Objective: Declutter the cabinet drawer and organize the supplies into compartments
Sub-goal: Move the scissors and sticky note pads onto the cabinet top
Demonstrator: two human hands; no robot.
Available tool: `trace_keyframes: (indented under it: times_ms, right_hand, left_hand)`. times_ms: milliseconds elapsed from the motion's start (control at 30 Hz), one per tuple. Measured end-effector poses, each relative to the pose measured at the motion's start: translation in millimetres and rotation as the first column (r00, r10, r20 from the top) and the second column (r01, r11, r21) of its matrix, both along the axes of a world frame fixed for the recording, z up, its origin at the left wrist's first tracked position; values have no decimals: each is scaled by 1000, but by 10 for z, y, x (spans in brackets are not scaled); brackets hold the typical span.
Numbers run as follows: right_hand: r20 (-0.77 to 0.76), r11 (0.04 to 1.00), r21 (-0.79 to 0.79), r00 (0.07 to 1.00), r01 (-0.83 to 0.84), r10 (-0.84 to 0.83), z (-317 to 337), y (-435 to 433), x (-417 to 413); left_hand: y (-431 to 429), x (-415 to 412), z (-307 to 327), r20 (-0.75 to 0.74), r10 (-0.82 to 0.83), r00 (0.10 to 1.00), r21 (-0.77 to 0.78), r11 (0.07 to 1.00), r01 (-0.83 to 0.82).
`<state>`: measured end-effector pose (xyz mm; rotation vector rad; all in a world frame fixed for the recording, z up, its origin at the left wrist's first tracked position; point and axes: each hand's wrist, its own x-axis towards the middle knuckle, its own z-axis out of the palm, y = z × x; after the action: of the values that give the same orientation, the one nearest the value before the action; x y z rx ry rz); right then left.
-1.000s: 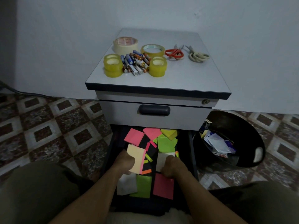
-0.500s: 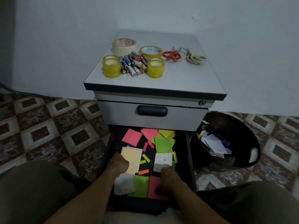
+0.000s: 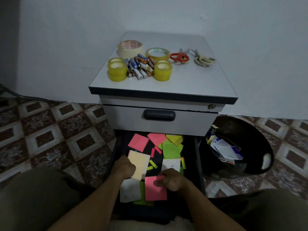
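Lift near pink square sticky-note pad [image 3: 155, 190], pinched by right hand [image 3: 173, 180], flat and square, with pale cream paper pad [image 3: 140, 162] gripped level in left hand [image 3: 124, 167].

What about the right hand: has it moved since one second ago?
Yes. The right hand drew back toward the person, off the white pad, and now holds the pink pad.

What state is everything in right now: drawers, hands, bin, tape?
Upper drawer, closed.
Lower drawer, pulled open, sticky notes scattered inside.
Left hand, gripping the cream note pad.
Right hand, pinching the pink note pad.
Bin, partly filled with paper waste.
Yellow tape rolls, stacked on the cabinet top.
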<state>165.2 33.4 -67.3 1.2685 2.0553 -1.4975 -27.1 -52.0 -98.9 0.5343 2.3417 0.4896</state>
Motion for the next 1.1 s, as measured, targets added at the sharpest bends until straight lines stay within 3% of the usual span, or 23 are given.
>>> trace_keyframes:
  times_ms: [133, 267, 333, 700, 900, 1100]
  right_hand:
    - [-65, 989, -42, 987, 145, -147, -87, -68, -21]
    - [68, 949, 284, 991, -133, 118, -202, -205, -114]
    - [76, 934, 318, 986, -165, 148, -237, -288, -158]
    - [-23, 994, 63, 996, -90, 91, -198, -180, -93]
    - [-85, 978, -101, 978, 183, -191, -116, -105, -40]
    - [-107, 956, -44, 951, 288, -292, -9, 93, -15]
  left_hand:
    - [8, -3, -9, 18, -2, 1000, 20, 1000, 1]
    - [17, 10, -29, 21, -7, 1000, 14, 1000, 6]
    - [16, 29, -41, 39, -17, 999, 10, 1000, 17]
    - [14, 54, -21, 156, 96, 983, 95, 989, -112]
    - [14, 57, 10, 88, 128, 988, 137, 981, -139]
    - [41, 116, 112, 69, 178, 982, 149, 971, -187]
